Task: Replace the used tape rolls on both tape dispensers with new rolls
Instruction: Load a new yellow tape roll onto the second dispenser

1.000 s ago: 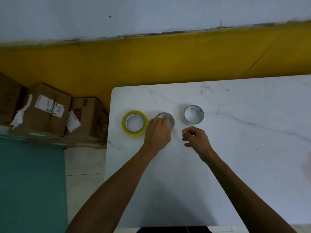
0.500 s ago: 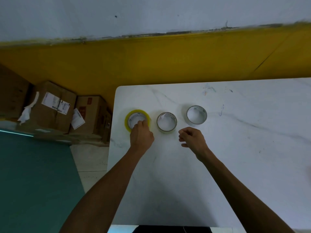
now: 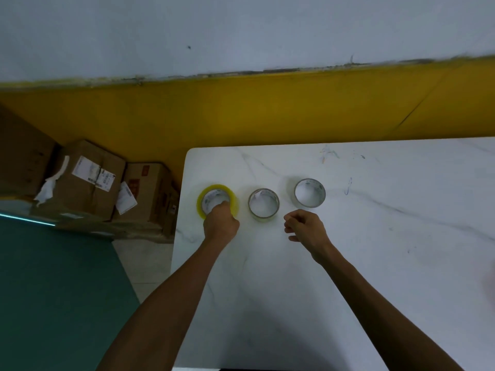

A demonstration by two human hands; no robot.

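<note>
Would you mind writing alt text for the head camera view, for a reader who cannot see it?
A person's left hand grips the near rim of a yellow tape roll on a white marble table, while the right hand hovers loosely curled. Two nearly empty rolls, middle and right, lie beside it; cardboard boxes sit on the floor.

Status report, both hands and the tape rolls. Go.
Left hand on the yellow roll, fingers at its near rim. Right hand loosely curled, empty, near the middle roll. Third roll untouched. No dispensers in view.
</note>
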